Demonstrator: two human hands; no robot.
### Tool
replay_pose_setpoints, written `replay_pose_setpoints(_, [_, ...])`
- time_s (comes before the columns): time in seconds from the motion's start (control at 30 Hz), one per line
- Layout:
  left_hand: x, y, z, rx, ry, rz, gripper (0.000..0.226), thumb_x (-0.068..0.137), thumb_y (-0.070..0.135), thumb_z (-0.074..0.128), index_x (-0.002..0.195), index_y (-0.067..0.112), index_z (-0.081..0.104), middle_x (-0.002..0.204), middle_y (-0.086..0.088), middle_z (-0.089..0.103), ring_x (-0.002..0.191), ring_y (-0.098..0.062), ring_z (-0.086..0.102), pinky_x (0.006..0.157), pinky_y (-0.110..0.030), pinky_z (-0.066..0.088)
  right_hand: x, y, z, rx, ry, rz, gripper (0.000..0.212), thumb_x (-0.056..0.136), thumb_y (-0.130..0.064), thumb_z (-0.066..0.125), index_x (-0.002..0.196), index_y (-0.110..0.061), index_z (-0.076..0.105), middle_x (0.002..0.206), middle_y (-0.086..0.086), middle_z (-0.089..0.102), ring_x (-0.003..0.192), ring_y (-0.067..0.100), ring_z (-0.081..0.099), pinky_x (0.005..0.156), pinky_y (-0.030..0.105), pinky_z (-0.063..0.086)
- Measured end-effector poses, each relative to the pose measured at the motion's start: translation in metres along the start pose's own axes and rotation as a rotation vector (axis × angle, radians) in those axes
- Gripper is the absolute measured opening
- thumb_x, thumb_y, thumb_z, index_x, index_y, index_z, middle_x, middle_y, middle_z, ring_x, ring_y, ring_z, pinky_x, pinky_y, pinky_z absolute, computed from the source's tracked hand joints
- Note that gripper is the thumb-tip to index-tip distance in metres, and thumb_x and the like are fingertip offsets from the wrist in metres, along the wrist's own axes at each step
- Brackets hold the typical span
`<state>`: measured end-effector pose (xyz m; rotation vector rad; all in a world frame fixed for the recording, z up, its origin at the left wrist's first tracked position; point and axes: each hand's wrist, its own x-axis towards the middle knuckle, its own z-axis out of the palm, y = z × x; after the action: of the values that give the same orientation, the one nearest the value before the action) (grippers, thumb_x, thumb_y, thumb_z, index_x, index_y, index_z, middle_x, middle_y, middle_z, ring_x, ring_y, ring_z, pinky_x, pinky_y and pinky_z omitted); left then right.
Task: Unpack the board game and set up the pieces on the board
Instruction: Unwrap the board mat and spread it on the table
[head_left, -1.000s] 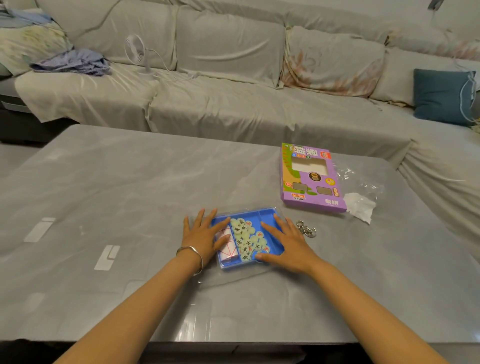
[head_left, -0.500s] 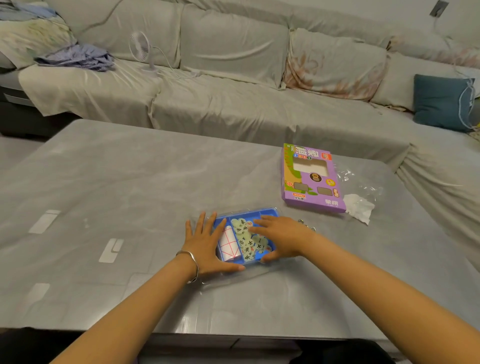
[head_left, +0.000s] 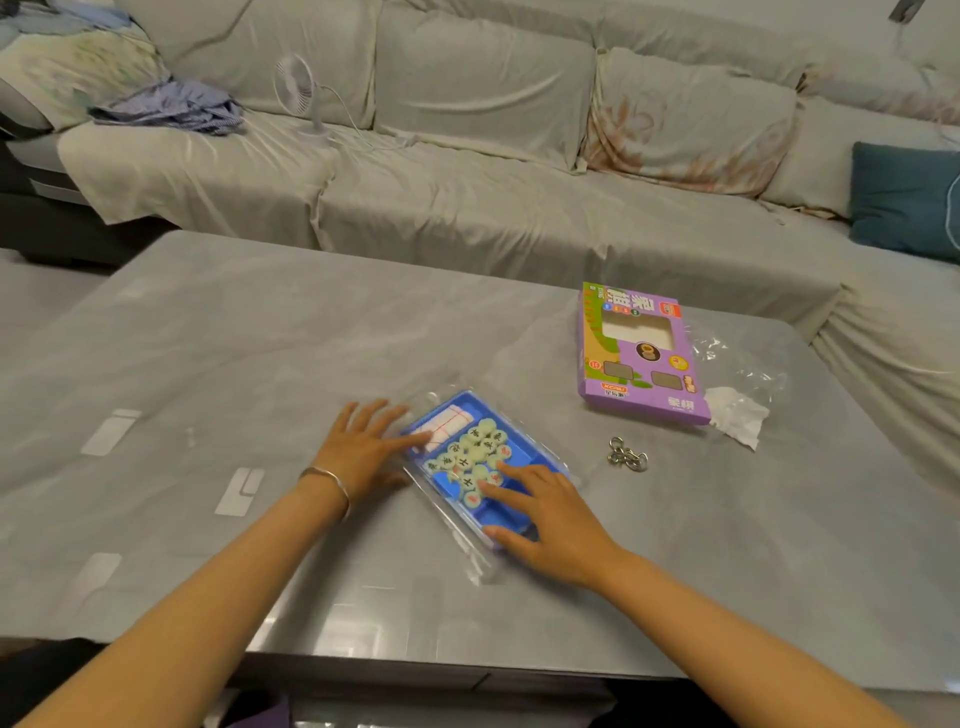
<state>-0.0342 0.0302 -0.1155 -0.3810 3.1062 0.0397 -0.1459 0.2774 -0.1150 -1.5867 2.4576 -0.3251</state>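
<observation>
The unpacking is only half done, I'd say. The blue tray (head_left: 522, 453) lies out of its box, slantwise on the grey surface (head_left: 208, 338), close to the near edge and in front of the person. The pale green pieces (head_left: 472, 452) sit heaped in its middle, and the rolled board (head_left: 441, 423) lies along its far-left end. Clear wrap (head_left: 457, 551) shows around the tray's near side; whether it covers the pieces I cannot tell.

The left hand (head_left: 363, 449) lies flat just left of the tray, its grip apart and fingertips at the roll. The right hand (head_left: 550, 514) rests over the tray's near end, grip also apart, fingers spread on the pieces and thumb at the near rim. Neither holds anything.

Next, I reckon, the wrap must come clear and the roll be lifted out and spread flat. The left hand looks best placed for that, while the right steadies the tray so the loose pieces don't spill.

Right of the tray lie some metal rings (head_left: 626, 454). Beyond those sit the purple box (head_left: 641, 353) and a crumpled bag (head_left: 737, 364). Far behind the tray runs a covered sofa (head_left: 467, 208) with a small fan (head_left: 296, 85), bundled clothes (head_left: 171, 109) and a teal cushion (head_left: 904, 197).
</observation>
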Motion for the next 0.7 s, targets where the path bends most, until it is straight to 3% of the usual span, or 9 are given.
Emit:
replay_pose_setpoints(0.07, [-0.006, -0.007, -0.001, -0.049, -0.03, -0.157, 0.066, 0.084, 0.048, 0.057, 0.142, 0.039, 0.026, 0.153, -0.001, 0.023, 0.139, -0.027, 0.023, 0.112, -0.042, 0.018, 0.001, -0.007, 0.006, 0.068, 0.001, -0.01, 0.064, 0.08, -0.071, 0.027, 0.137, -0.044, 0.04, 0.146, -0.014, 0.03, 0.135, 0.004, 0.019, 0.104, 0.011, 0.001])
replay_pose_setpoints(0.1, [-0.011, -0.005, 0.0, -0.124, -0.059, -0.264, 0.066, 0.089, 0.042, 0.052, 0.146, 0.033, 0.018, 0.154, -0.001, 0.019, 0.139, -0.027, 0.02, 0.112, -0.038, 0.019, 0.002, -0.011, 0.007, 0.087, -0.01, -0.025, 0.059, 0.082, -0.069, 0.03, 0.135, -0.046, 0.04, 0.144, -0.015, 0.03, 0.134, 0.003, 0.016, 0.103, 0.009, -0.002])
replay_pose_setpoints(0.17, [-0.022, 0.008, 0.008, -0.412, 0.063, -0.484, 0.057, 0.093, 0.032, 0.048, 0.143, 0.014, 0.027, 0.142, -0.011, 0.038, 0.128, -0.029, 0.035, 0.104, -0.038, 0.034, 0.009, -0.011, 0.007, 0.106, 0.007, -0.041, 0.057, 0.082, -0.07, 0.03, 0.133, -0.048, 0.041, 0.141, -0.013, 0.033, 0.133, 0.005, 0.013, 0.106, 0.014, 0.0])
replay_pose_setpoints(0.23, [-0.028, 0.024, 0.009, -0.672, 0.16, -0.666, 0.036, 0.094, 0.03, 0.046, 0.121, 0.007, 0.049, 0.119, -0.015, 0.056, 0.108, -0.029, 0.051, 0.091, -0.04, 0.046, 0.02, -0.006, 0.008, 0.151, 0.084, 0.031, 0.063, 0.079, -0.077, 0.027, 0.135, -0.049, 0.037, 0.144, -0.01, 0.03, 0.136, 0.012, 0.009, 0.113, 0.025, 0.006])
replay_pose_setpoints(0.3, [-0.026, 0.038, 0.013, -0.791, 0.137, -0.702, 0.027, 0.094, 0.031, 0.045, 0.103, 0.008, 0.056, 0.106, -0.014, 0.062, 0.094, -0.026, 0.056, 0.081, -0.036, 0.048, 0.03, -0.004, 0.006, 0.213, 0.099, 0.181, 0.066, 0.08, -0.075, 0.036, 0.14, -0.048, 0.025, 0.153, -0.009, 0.017, 0.141, 0.017, 0.004, 0.117, 0.038, 0.012])
replay_pose_setpoints(0.4, [-0.02, 0.056, 0.006, -1.102, 0.069, -0.745, 0.02, 0.095, 0.029, 0.048, 0.106, 0.013, 0.046, 0.111, -0.013, 0.06, 0.095, -0.025, 0.059, 0.079, -0.035, 0.052, 0.038, -0.014, 0.01, 0.262, 0.037, 0.302, 0.067, 0.085, -0.063, 0.045, 0.144, -0.042, 0.02, 0.156, -0.009, 0.012, 0.144, 0.021, 0.005, 0.116, 0.041, 0.013])
replay_pose_setpoints(0.5, [-0.014, 0.06, -0.01, -1.583, 0.135, -0.802, 0.023, 0.094, 0.019, 0.051, 0.11, 0.015, 0.035, 0.108, -0.018, 0.058, 0.077, -0.02, 0.062, 0.052, -0.023, 0.054, 0.042, -0.025, 0.011, 0.422, 0.106, 0.36, 0.064, 0.085, -0.06, 0.047, 0.142, -0.038, 0.028, 0.154, -0.011, 0.019, 0.143, 0.02, 0.008, 0.117, 0.04, 0.015])
replay_pose_setpoints(0.63, [-0.014, 0.06, -0.026, -1.8, 0.128, -0.825, 0.03, 0.087, 0.032, 0.061, 0.099, 0.005, 0.055, 0.077, -0.009, 0.064, 0.05, -0.012, 0.062, 0.04, -0.018, 0.047, 0.051, -0.032, 0.001, 0.657, 0.156, 0.467, 0.065, 0.085, -0.057, 0.051, 0.141, -0.032, 0.031, 0.15, -0.008, 0.027, 0.143, 0.019, 0.006, 0.117, 0.042, 0.016])
replay_pose_setpoints(0.7, [-0.015, 0.062, -0.027, -1.891, 0.084, -0.792, 0.028, 0.087, 0.032, 0.061, 0.086, 0.005, 0.061, 0.079, -0.009, 0.067, 0.051, -0.011, 0.067, 0.044, -0.02, 0.051, 0.058, -0.038, -0.006, 0.661, 0.188, 0.469, 0.066, 0.084, -0.057, 0.052, 0.141, -0.031, 0.031, 0.147, -0.005, 0.031, 0.141, 0.02, 0.015, 0.116, 0.041, 0.019])
